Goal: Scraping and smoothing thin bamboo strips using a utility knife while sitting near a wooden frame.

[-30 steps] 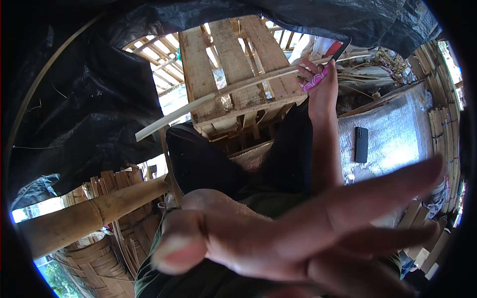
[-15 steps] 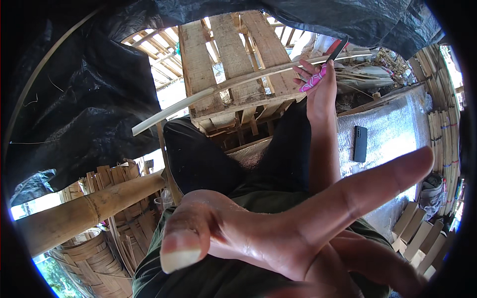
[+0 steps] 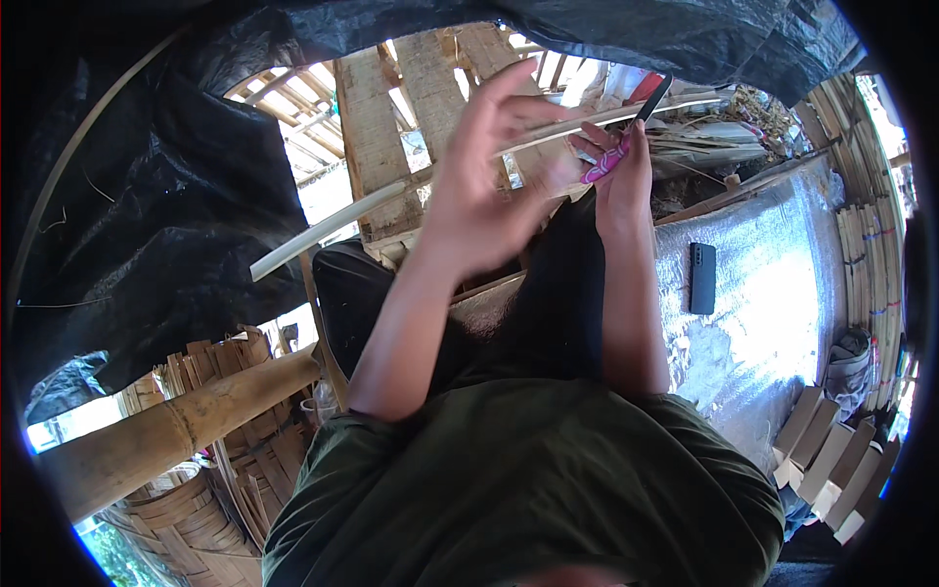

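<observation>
- Left hand [image 3: 479, 201]: bare skin, blurred on my feed; fingers and thumb stand wide apart. It overlaps the pale strip in my view; I cannot tell whether they touch.
- Right hand [image 3: 631, 191]: fingers curled, holding the knife. The strip passes right by these fingers; I cannot tell whether they grip it too.
- Knife [image 3: 654, 98]: flat dark blade, tilted up and to the right; pink grip patterned in white, lying in the palm.
- Pale strip [image 3: 328, 226]: long, narrow, smooth, slightly bowed; I find it lying slantwise in front of the crate, one end out left beyond it, the other past the right hand.
- Wooden crate [image 3: 367, 147]: rough, flat, light-brown slats with gaps between.
- Trousers [image 3: 562, 293]: black cloth; the knees bend near the crate.
- Shirt [image 3: 528, 479]: dark green cloth, softly creased.
- Phone [image 3: 702, 279]: black slab on a shiny silver sheet [image 3: 724, 377].
- Black sheeting [image 3: 176, 186]: glossy, wrinkled plastic, at left and overhead.
- Bamboo pole [image 3: 186, 421]: thick, round, tan, ringed by a node.
- Basket [image 3: 186, 533]: flat woven strips, below the pole.
</observation>
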`<action>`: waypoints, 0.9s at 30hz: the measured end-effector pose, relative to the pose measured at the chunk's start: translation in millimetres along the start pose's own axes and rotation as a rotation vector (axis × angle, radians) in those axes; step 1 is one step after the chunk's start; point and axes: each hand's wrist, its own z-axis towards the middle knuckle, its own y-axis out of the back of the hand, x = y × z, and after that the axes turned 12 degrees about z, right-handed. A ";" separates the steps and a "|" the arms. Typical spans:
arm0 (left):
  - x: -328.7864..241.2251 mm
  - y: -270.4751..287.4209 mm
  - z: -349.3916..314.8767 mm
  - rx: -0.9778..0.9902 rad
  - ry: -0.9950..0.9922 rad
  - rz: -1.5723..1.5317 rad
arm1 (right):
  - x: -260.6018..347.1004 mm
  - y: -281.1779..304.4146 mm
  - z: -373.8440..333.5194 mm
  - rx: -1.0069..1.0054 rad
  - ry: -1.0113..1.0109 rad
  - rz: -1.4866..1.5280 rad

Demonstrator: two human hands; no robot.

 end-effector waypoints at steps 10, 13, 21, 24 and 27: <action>117.5 14.1 -5.0 0.190 0.354 1.038 | 14.2 11.4 0.3 -0.006 -0.056 -0.133; 128.4 12.7 -8.2 0.122 0.290 1.067 | 21.3 10.5 -0.9 -0.007 -0.168 -0.227; 115.3 7.0 -1.9 0.218 0.400 0.973 | 20.7 46.2 17.9 0.103 0.127 -0.773; 120.3 11.0 -3.8 0.236 0.244 1.004 | 17.6 47.7 23.9 0.164 0.367 -1.116; 119.2 6.8 -4.3 0.234 0.134 1.024 | 3.0 51.0 40.7 0.295 0.446 -1.218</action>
